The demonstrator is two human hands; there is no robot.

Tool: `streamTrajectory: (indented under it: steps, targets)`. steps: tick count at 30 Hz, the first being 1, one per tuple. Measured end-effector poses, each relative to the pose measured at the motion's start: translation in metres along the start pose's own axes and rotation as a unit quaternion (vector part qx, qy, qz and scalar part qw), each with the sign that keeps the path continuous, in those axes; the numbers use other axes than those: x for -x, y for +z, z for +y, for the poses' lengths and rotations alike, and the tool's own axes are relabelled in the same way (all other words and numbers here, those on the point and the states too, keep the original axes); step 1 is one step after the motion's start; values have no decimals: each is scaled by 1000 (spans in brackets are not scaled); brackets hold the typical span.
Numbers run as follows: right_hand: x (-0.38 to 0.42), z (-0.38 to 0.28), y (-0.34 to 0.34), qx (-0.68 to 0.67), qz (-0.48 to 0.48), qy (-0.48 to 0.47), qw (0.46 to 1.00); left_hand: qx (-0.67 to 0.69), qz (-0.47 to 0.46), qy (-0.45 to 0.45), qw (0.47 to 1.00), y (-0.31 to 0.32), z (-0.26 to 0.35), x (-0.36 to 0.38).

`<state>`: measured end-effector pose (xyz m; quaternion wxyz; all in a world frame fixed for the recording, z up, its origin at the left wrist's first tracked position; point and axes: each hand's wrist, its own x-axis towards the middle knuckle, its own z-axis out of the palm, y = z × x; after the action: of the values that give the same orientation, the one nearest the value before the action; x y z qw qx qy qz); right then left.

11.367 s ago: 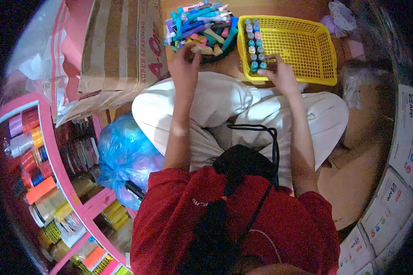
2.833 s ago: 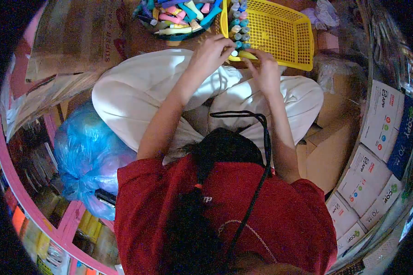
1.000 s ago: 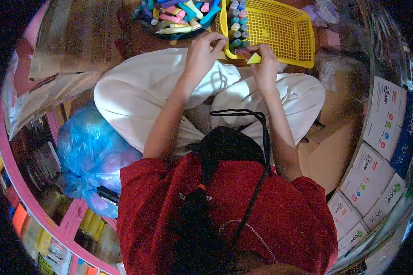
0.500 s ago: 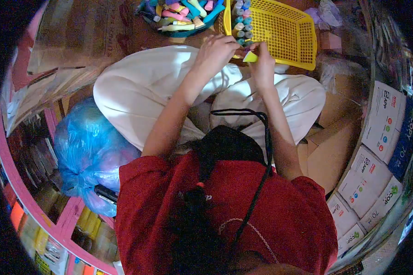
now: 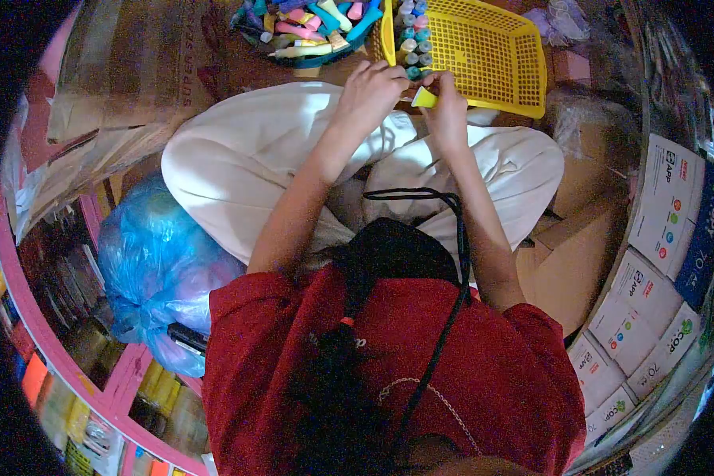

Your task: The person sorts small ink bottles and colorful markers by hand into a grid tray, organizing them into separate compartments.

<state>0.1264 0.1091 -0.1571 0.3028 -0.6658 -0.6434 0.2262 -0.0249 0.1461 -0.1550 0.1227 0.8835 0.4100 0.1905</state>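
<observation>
My right hand (image 5: pixel 446 107) is closed on a small yellow-green piece (image 5: pixel 424 98), in front of the yellow basket (image 5: pixel 538 71). Close beside it, my left hand (image 5: pixel 373 89) has its fingers bent together near the same piece; whatever lies between those fingertips is too small to make out. Just beyond both hands, a row of small tubes with coloured and clear parts (image 5: pixel 409 46) lines the basket's left side. A round dark teal container (image 5: pixel 325 59) at the top holds several pink, teal and cream tubes (image 5: pixel 297 32).
A blue plastic bag (image 5: pixel 163 246) sits at the left by a pink shelf frame (image 5: pixel 123 377). White paper boxes (image 5: pixel 662 198) are stacked at the right. Cardboard (image 5: pixel 571 270) lies by my right knee, and crumpled clear plastic (image 5: pixel 575 119) is beyond it.
The yellow-green piece has shifted slightly left and its wide end now faces more to the left. Both hands remain close together. The view has moved a little.
</observation>
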Motion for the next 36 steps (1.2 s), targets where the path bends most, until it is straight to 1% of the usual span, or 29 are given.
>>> streamTrajectory:
  steps: [2, 5, 9, 11, 13, 15, 16, 18, 20, 22, 25, 28, 31, 34, 36]
  targets:
    - [0, 1, 1, -11, 10, -12, 1000, -12, -1, -2, 1000, 0, 1, 0]
    - [-1, -6, -4, -5, -3, 0, 1000, -46, 16, 6, 999, 3, -2, 0]
    - [5, 3, -11, -52, 64, -40, 996, -69, 19, 8, 997, 5, -4, 0]
    - [7, 8, -23, -59, 110, -57, 990, -45, 32, 10, 998, 6, -5, 1]
    - [10, 10, -32, -172, 114, 16, 978, -33, 40, 7, 999, 7, -4, 2]
    - [11, 9, -42, -270, 115, 83, 952, -34, 47, -2, 998, 6, -3, 2]
    - [12, 7, -45, -342, 104, 84, 930, -34, 46, -6, 998, 6, -2, 2]
    - [8, 18, -44, -383, 118, 91, 912, -33, 44, -15, 998, 7, -2, 2]
    - [7, 24, -43, -361, 113, 96, 921, -37, 38, -10, 999, 9, -4, 2]
    - [7, 18, -46, -275, 88, 100, 952, -44, 30, -12, 998, 7, -4, 1]
    - [2, 28, -39, -169, 126, 7, 978, -54, 25, -14, 998, 5, -3, 1]
    - [1, 22, -42, -86, 153, -32, 984, -56, 36, 0, 998, 8, -5, 3]
    - [-3, 21, -46, -75, 137, -59, 986, -70, 39, 3, 997, 7, -3, 2]
    - [-2, 9, -56, 74, 104, -93, 987, -75, 34, 4, 997, 6, -1, 1]
    - [0, 8, -58, 95, 92, -103, 986, -67, 38, 10, 997, 7, -3, 2]
